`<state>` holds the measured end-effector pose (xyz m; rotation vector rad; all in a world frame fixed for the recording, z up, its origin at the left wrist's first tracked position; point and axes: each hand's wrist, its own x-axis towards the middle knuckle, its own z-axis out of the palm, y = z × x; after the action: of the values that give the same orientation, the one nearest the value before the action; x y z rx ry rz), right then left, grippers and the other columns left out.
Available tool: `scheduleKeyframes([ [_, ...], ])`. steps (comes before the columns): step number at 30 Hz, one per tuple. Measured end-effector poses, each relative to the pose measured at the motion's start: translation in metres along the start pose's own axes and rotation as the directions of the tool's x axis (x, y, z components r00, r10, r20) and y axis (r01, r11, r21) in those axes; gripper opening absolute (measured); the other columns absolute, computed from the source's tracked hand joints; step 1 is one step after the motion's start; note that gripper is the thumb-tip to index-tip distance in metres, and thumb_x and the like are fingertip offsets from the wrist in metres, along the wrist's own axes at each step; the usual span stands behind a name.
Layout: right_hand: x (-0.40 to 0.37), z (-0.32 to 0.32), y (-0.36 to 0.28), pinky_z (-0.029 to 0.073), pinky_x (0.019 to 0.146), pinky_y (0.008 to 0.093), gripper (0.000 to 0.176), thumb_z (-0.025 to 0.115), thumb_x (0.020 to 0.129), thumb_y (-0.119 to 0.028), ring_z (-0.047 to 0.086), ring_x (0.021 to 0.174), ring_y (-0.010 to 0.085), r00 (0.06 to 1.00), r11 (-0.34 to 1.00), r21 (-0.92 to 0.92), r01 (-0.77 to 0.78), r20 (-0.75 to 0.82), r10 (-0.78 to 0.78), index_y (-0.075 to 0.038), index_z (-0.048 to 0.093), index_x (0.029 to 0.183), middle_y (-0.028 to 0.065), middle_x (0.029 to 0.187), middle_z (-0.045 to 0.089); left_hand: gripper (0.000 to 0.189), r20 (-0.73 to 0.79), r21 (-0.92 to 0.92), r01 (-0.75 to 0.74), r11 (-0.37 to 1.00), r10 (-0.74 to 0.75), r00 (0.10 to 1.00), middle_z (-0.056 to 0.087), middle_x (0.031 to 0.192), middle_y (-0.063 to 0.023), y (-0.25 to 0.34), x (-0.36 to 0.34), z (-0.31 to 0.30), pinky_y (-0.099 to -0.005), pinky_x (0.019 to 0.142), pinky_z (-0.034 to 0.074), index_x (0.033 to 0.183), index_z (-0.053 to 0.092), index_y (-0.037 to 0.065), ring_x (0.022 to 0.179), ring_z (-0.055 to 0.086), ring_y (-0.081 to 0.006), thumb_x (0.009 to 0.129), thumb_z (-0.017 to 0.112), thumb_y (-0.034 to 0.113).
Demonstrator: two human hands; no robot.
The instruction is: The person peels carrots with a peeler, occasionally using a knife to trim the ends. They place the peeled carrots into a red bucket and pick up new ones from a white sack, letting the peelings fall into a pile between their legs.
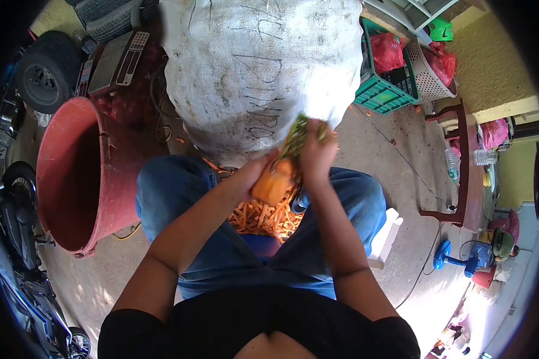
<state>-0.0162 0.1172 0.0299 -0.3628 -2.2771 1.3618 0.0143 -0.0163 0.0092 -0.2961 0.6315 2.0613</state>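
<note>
Between my knees I hold up a smooth orange piece [272, 186] that looks like squash flesh, somewhat blurred. My left hand [254, 178] is closed round its left side. Just above it, a mottled green strip [294, 142], like rind, slants up to the right. My right hand [318, 152] is closed at this green part, its fingers smeared by motion and partly hidden. Below both hands a heap of orange strips [263, 220] lies between my legs.
A large white woven sack [239, 72] stands right in front of me. To the left are a red tub [123, 173], a scale [111, 66] and a tyre [48, 72]. A green crate [389, 93] and a wooden frame [471, 173] stand to the right.
</note>
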Motion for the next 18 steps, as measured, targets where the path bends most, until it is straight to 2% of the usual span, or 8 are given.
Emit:
scheduleKeyframes([
  [1,0.018,-0.002,0.010,0.040,0.050,0.0290,0.025,0.050,0.080,-0.019,0.049,0.052,0.0146,0.995,0.999,0.008,-0.033,-0.090,0.034,0.003,0.056,0.072,0.0112,0.057,0.055,0.037,-0.054,0.144,0.117,0.983,-0.110,0.992,0.055,0.094,-0.0065,0.004,-0.005,0.008,-0.0293,0.068,0.048,0.106,0.045,0.004,0.079,0.057,-0.0158,0.086,0.038,0.034],
  [3,0.047,-0.011,0.040,0.039,0.046,0.0311,0.022,0.051,0.078,-0.017,0.049,0.046,0.0167,0.963,0.979,-0.185,-0.086,-0.266,0.034,0.003,0.057,0.072,0.0117,0.055,0.054,0.040,-0.112,0.223,0.100,0.970,-0.076,0.991,0.057,0.086,-0.0060,-0.003,-0.014,0.024,-0.0266,0.063,0.047,0.100,0.048,0.004,0.072,0.057,-0.0134,0.085,0.036,0.039],
  [5,0.058,-0.021,0.057,0.038,0.047,0.0316,0.023,0.051,0.079,-0.017,0.049,0.047,0.0193,0.951,0.976,-0.126,-0.179,-0.275,0.139,0.004,0.053,0.071,0.0139,0.055,0.053,0.041,-0.033,0.228,0.132,0.965,-0.128,0.991,0.055,0.094,-0.0086,-0.006,-0.015,0.019,-0.0285,0.067,0.048,0.105,0.046,0.002,0.078,0.057,-0.0155,0.085,0.039,0.036],
  [7,0.059,-0.025,0.046,0.036,0.045,0.0298,0.024,0.052,0.079,-0.017,0.046,0.046,0.0149,0.932,0.969,0.146,-0.198,-0.279,0.232,0.005,0.053,0.070,0.0090,0.053,0.051,0.041,-0.026,0.155,0.099,0.983,-0.096,0.995,0.056,0.091,-0.0090,-0.002,-0.005,0.007,-0.0283,0.066,0.048,0.104,0.046,0.001,0.076,0.057,-0.0159,0.085,0.038,0.037],
  [10,0.039,-0.019,0.025,0.032,0.044,0.0253,0.023,0.050,0.081,-0.019,0.039,0.047,0.0081,0.946,0.914,0.335,-0.230,-0.142,0.290,0.002,0.054,0.074,0.0021,0.055,0.048,0.039,-0.255,0.170,-0.006,0.985,0.050,0.966,0.055,0.086,-0.0082,0.006,0.000,0.003,-0.0292,0.061,0.048,0.100,0.047,0.004,0.071,0.056,-0.0164,0.085,0.037,0.038],
  [12,0.024,-0.014,0.009,0.030,0.043,0.0218,0.021,0.049,0.082,-0.021,0.039,0.047,0.0058,0.939,0.827,0.462,-0.319,0.037,0.342,0.000,0.054,0.080,0.0003,0.058,0.048,0.038,-0.243,0.136,-0.030,0.990,0.063,0.968,0.055,0.086,-0.0079,0.007,0.004,-0.003,-0.0292,0.061,0.048,0.100,0.047,0.005,0.071,0.056,-0.0164,0.085,0.036,0.038],
  [15,0.003,-0.003,-0.004,0.034,0.044,0.0216,0.024,0.049,0.082,-0.022,0.042,0.048,0.0070,0.936,0.803,0.481,-0.352,0.154,0.317,0.002,0.053,0.080,0.0020,0.058,0.049,0.036,-0.198,0.054,-0.079,0.995,0.088,0.976,0.056,0.086,-0.0072,0.007,0.005,-0.004,-0.0294,0.062,0.049,0.100,0.047,0.006,0.071,0.057,-0.0162,0.086,0.034,0.037],
  [18,-0.016,0.003,-0.011,0.038,0.050,0.0254,0.026,0.049,0.083,-0.023,0.046,0.053,0.0109,0.973,0.933,0.303,-0.196,0.178,0.146,0.002,0.052,0.079,0.0055,0.059,0.051,0.034,-0.170,-0.070,-0.117,0.991,0.104,0.980,0.056,0.086,-0.0066,0.006,0.009,-0.003,-0.0301,0.063,0.049,0.099,0.047,0.007,0.073,0.057,-0.0158,0.087,0.031,0.034],
])
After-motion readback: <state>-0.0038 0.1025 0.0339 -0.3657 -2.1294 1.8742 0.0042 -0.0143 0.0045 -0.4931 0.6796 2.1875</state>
